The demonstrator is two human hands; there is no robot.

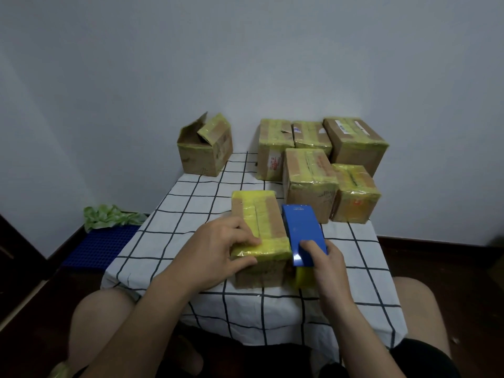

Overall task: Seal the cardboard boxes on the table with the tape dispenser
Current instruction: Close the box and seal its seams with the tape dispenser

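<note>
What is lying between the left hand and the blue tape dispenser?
In the head view, only the yellow-taped top of the near box lies between the left hand and the tape dispenser.

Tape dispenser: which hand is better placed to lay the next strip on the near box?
Right, probably. The right hand grips the blue tape dispenser beside the near box; the left hand holds that box's taped front edge, steadying it.
</note>
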